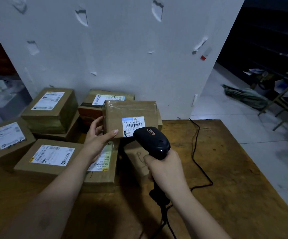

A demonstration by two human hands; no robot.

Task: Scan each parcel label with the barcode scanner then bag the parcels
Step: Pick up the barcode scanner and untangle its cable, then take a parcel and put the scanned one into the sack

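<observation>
Cardboard parcel (121,112) gripped by left hand (96,135), scanner (152,142) by right hand (165,168); five labelled boxes (52,155)

at least eight cardboard parcels (48,107), six labels (52,155) showing, one barcode scanner (152,142), two hands (96,135).

Label (133,124) corner behind scanner (152,142)

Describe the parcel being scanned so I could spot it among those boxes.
Start at the brown wooden table in front of the white pillar, where cardboard boxes are piled. The flat brown cardboard parcel is the one lifted above the pile, tilted up by the left hand. Unlike the rest, its small white label faces the black handheld barcode scanner in the right hand.
</observation>
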